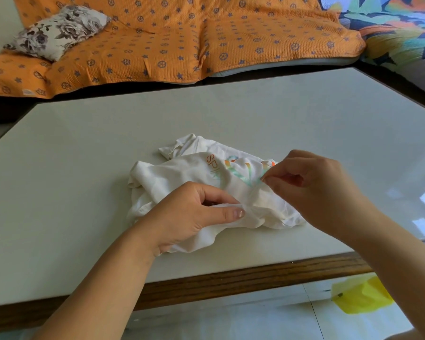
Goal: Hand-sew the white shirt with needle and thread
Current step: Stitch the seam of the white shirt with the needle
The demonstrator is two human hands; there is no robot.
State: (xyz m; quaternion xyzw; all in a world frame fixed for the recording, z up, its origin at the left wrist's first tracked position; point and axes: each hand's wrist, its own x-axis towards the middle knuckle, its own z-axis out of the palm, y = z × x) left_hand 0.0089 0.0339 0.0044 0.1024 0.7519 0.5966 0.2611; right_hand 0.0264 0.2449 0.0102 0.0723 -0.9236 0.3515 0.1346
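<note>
White shirt (182, 173) lies crumpled on the table (84, 143), frame centre. Left hand (196, 214) grip pinches a fold. Right hand (312, 182) grip is pinched, contents indiscernible. Advise keeping the fold taut, stitches small.

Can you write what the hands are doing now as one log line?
left hand: grips fold of white shirt | right hand: fingers pinched at print, needle not visible | shirt: bunched on table

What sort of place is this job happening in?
Most likely a home living room: an orange-covered sofa with a floral cushion on it, and in front of it a pale table where the white shirt lies.
</note>
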